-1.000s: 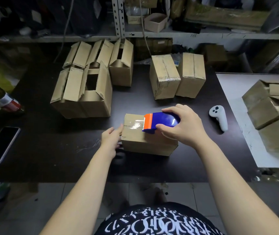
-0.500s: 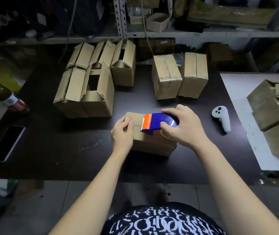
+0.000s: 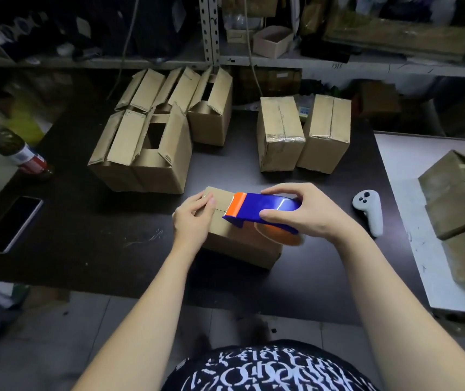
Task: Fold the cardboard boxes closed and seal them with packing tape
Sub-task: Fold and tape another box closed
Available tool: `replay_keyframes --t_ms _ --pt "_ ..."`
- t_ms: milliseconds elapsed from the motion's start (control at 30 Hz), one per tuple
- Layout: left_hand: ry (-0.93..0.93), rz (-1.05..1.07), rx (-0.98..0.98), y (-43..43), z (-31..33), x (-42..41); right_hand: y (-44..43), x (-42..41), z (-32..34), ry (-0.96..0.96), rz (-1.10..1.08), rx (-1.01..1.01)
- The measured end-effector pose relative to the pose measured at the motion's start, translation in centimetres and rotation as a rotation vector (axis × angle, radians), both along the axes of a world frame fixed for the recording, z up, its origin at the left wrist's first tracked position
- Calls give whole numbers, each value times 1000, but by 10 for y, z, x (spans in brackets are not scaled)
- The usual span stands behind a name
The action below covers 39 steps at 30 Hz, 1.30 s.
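Note:
A small closed cardboard box lies on the dark table in front of me. My left hand rests flat on its left top end, fingers pressing the flaps down. My right hand grips a blue tape dispenser with an orange blade end, held just above the box top and tilted, blade toward my left hand. Several open boxes stand at the back left. Two taped boxes stand upright at the back centre.
A white controller lies right of the box. A phone and a bottle are on the left. A white table on the right carries more cardboard boxes. Shelving runs along the back.
My left hand moved from the box's left side up onto its top end. The tape dispenser lifted off the box top and tilted, its orange roll showing underneath.

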<state>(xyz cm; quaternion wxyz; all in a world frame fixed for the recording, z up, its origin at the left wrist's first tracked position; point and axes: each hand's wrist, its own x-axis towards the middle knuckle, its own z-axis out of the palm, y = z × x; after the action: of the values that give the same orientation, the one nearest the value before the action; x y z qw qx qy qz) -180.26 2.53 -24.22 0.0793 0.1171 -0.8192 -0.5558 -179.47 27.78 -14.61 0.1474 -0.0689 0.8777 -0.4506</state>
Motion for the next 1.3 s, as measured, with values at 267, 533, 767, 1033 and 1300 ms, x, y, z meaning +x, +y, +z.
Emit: replay_keyframes --t_ms 267,533,767,1033,1300 --pt "-27 10 -19 -3 0 -1 13 1 -6 92 -27 44" --pt "-80 65 -63 5 5 0 42 9 -9 105 -51 115" --pt "-69 38 -89 8 6 -2 66 33 -30 43 -120 -53" --pt "-73 -13 -160 10 6 -1 107 57 -41 -19 -100 -150" --pt "-92 -39 -201 13 13 2 127 78 -51 -26 -106 -174"
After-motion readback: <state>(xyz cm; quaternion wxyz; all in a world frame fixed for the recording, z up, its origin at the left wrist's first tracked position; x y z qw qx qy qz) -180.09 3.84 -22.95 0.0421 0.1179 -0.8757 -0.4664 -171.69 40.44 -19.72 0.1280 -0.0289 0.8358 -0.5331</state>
